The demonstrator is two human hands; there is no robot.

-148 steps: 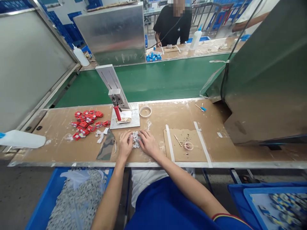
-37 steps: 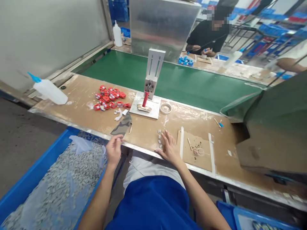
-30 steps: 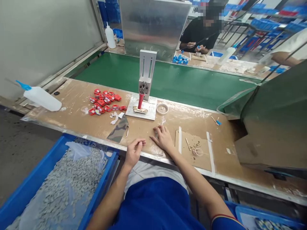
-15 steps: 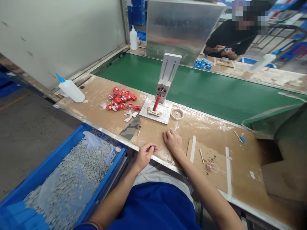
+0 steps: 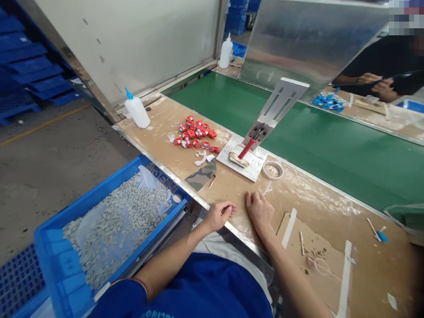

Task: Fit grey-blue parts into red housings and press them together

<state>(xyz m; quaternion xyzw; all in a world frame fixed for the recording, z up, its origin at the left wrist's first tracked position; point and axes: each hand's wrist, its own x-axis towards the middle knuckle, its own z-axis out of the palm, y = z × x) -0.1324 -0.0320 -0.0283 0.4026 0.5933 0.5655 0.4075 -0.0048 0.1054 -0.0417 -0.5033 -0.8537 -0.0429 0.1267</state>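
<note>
My left hand point(image 5: 220, 215) rests at the table's front edge, its fingers loosely curled together and nothing visible in them. On the tabletop, my right hand point(image 5: 260, 211) lies closed in a loose fist, also with nothing showing in it. Beyond both hands stands a metal clamp fixture point(image 5: 257, 137) with a red handle point(image 5: 247, 149) on a pale base plate point(image 5: 251, 173). A roll of tape point(image 5: 272, 170) sits right of that plate. To its left are a camouflage cloth piece point(image 5: 202, 176), white scraps point(image 5: 202, 157) and a pile of small red parts point(image 5: 198, 132).
A blue crate point(image 5: 99, 207) of small grey pieces stands below left. Behind the table runs a green conveyor belt point(image 5: 331, 145). A white squeeze bottle point(image 5: 137, 112) stands at the left. Taped cardboard point(image 5: 308, 274) lies at the right. Across the belt, a person's hands point(image 5: 380, 86) are visible.
The camera view has swung left, so the scene sits farther right and more of the crate shows. Both my hands stay in about the same place on the table.
</note>
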